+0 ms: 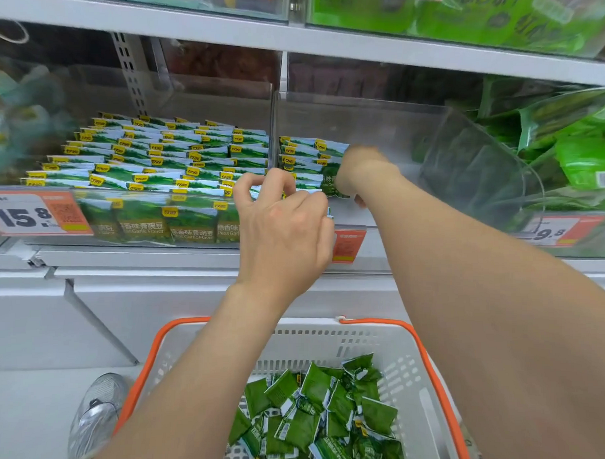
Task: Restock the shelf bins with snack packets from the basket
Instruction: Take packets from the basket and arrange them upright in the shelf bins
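Observation:
A white basket [412, 369] with orange handles stands below me, holding several loose green pea snack packets [318, 414]. On the shelf, the left clear bin [136, 214] is packed with neat rows of the same packets [161, 158]. The right clear bin [376, 123] holds a short row of packets [308, 153] at its left side. My left hand [280, 226] is at the divider, its fingers curled round packet edges at the bin's front. My right hand [357, 169] reaches into the right bin and grips a green packet [330, 187].
Price tags [29, 214] hang on the shelf's front rail. Bright green bags [583, 157] fill the bin at the far right. An upper shelf [287, 34] overhangs closely. A silver shoe [98, 411] stands on the floor left of the basket.

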`<state>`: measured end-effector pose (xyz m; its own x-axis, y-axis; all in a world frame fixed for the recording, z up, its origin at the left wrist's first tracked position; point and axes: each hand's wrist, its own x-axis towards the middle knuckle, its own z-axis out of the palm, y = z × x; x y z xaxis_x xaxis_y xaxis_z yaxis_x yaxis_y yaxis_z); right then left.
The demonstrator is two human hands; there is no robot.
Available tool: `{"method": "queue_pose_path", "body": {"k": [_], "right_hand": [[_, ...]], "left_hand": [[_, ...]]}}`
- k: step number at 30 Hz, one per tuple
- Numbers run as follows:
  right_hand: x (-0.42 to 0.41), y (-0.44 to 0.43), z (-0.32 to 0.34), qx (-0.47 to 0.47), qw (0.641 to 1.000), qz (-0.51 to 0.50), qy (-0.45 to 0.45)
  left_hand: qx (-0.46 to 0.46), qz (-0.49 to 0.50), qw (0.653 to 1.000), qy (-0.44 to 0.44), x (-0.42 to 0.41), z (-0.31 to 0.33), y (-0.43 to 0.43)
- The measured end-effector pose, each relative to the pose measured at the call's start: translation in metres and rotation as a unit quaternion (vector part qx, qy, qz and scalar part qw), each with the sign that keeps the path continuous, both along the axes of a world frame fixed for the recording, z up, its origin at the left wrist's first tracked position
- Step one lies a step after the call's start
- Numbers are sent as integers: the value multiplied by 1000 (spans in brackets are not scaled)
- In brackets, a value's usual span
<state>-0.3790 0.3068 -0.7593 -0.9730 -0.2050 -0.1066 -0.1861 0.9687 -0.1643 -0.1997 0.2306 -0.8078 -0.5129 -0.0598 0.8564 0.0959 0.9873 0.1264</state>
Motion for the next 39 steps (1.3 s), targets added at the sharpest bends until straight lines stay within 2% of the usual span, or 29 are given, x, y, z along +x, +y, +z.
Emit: {"method": "queue_pose_path", "body": {"k": [7,12,14,18,20,22,24,26,28,32,34,35,39], "right_hand": [[1,14,-4,-62,997,-30,33],[57,34,13,-181,973,-4,144],[90,40,8,-229,943,18,239],[151,45,-19,-337,811,99,468],[178,42,-42,-353,785,119,494],[199,38,-73,-350,806,152,452],[214,37,-109,-303,857,180,376],[222,39,-141,-220,917,215,253],[227,42,-165,-127,954,244,117],[229,46,-198,-10,963,266,-39],[229,48,-216,15,956,274,-106],[229,48,-225,24,951,278,-136],[229,48,-255,39,937,277,-207]], "left_hand": [[0,-13,1000,-28,4,0,-2],[19,-30,997,-65,12,3,3],[43,-30,998,-37,21,-1,8],[71,8,995,72,45,-27,14],[49,-13,997,55,54,-52,9],[32,-48,998,-35,63,-84,-1],[47,-39,983,-173,77,-119,-10],[74,-18,948,-308,96,-154,-20],[79,8,898,-434,112,-186,-31],[85,62,755,-647,129,-234,-50],[65,71,682,-725,135,-255,-56],[58,79,658,-747,137,-265,-59],[130,65,642,-752,134,-304,-69]]}}
